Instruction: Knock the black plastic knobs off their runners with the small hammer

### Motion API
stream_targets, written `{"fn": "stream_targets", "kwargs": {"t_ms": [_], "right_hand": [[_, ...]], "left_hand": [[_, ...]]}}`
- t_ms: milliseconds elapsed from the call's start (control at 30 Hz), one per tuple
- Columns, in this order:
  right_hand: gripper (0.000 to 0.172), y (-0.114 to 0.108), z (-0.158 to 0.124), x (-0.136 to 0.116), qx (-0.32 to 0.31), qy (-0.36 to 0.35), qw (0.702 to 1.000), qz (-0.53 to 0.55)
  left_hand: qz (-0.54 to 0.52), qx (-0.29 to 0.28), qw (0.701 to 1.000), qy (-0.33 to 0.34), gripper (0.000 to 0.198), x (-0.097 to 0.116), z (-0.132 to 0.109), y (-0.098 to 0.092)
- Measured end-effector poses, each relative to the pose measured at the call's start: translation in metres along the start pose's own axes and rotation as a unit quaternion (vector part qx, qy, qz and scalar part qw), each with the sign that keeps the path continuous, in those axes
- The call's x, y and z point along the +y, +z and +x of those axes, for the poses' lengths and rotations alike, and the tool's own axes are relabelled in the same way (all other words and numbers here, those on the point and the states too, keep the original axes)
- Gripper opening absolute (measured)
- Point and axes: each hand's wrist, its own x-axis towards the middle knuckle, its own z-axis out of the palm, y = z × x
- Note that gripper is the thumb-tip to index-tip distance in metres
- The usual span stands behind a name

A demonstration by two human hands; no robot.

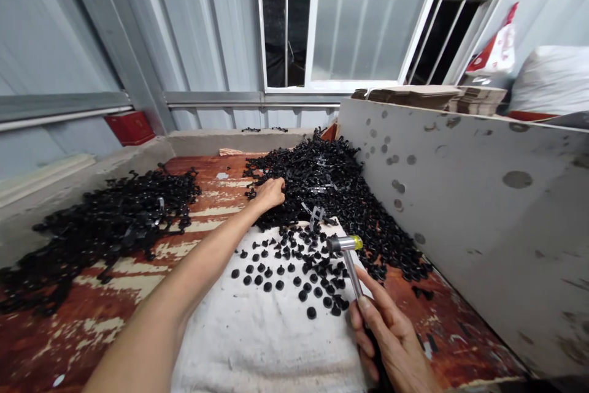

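My left hand (270, 192) reaches far forward, its fingers curled into the edge of a big heap of black plastic parts (331, 184); what they grip is hidden. My right hand (391, 338) is closed round the handle of a small hammer (346, 244) with a metal head and a yellow tip. The hammer head hovers over several loose black round pieces (294, 270) scattered on a white cloth (257, 331).
A second heap of black parts (105, 221) lies at the left on the worn red-brown table (92, 319). A grey spotted board (483, 209) walls the right side. A red box (130, 127) sits on the left ledge. Stacked cardboard (427, 96) lies below the window.
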Motion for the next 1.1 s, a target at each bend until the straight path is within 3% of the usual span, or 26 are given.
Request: {"fn": "stream_targets", "kwargs": {"t_ms": [167,467,600,767,967,1033,1100], "right_hand": [[0.075,-0.001,0.001,0.001,0.003,0.004,1.0,0.01],[0.072,-0.001,-0.001,0.001,0.006,-0.003,1.0,0.0],[0.076,-0.005,0.003,0.007,0.002,-0.004,1.0,-0.004],[0.08,-0.009,0.007,0.013,-0.004,-0.006,1.0,-0.01],[0.071,-0.005,0.007,0.001,-0.028,0.007,1.0,0.012],[0.06,-0.005,0.007,-0.005,-0.04,0.014,0.999,0.032],[0.052,-0.005,0.005,-0.01,-0.046,0.02,0.997,0.052]], "left_hand": [[-0.025,0.049,0.998,0.034,0.008,0.008,0.002,-0.004],[-0.157,0.167,0.972,0.059,0.004,0.028,-0.001,-0.036],[-0.238,0.171,0.954,0.057,0.004,0.039,-0.003,-0.046],[-0.354,0.135,0.926,-0.005,0.009,0.048,-0.014,-0.056],[-0.463,0.064,0.883,-0.034,0.015,0.058,-0.056,-0.06],[-0.484,0.042,0.874,-0.018,0.016,0.06,-0.083,-0.057],[-0.473,0.04,0.879,0.045,0.013,0.061,-0.116,-0.052]]}}
